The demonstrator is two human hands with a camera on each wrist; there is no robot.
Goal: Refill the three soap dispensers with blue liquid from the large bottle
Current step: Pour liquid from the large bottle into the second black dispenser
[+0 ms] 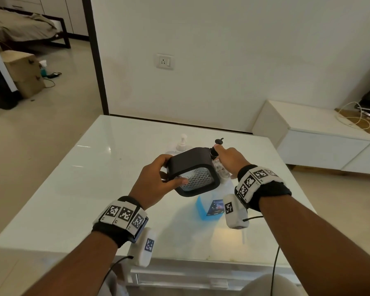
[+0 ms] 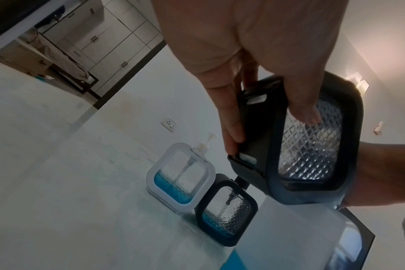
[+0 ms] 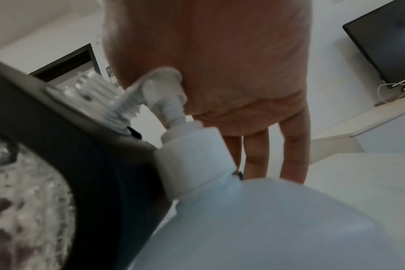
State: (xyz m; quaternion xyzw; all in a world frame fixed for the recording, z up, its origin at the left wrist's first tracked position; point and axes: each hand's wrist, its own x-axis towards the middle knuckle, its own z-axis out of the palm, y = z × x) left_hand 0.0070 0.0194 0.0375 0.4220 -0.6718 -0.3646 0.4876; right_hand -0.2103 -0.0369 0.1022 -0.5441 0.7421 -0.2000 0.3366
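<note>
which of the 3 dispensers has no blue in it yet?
The black-framed dispenser gripped by the left hand; its window looks clear. The white-framed one and other black one on the table show blue.

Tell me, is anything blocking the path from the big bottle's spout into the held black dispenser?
Nothing visible. The left hand tilts the black dispenser so its uncapped neck sits at the large bottle's pump spout; the right hand rests on the pump.

Head camera: looks forward and down over the tabletop (image 1: 77, 189) from above. Left wrist camera: close under the left hand (image 2: 254, 54), facing the far wall. Right wrist camera: very close, blurred. All three share the black dispenser (image 1: 192, 171).
</note>
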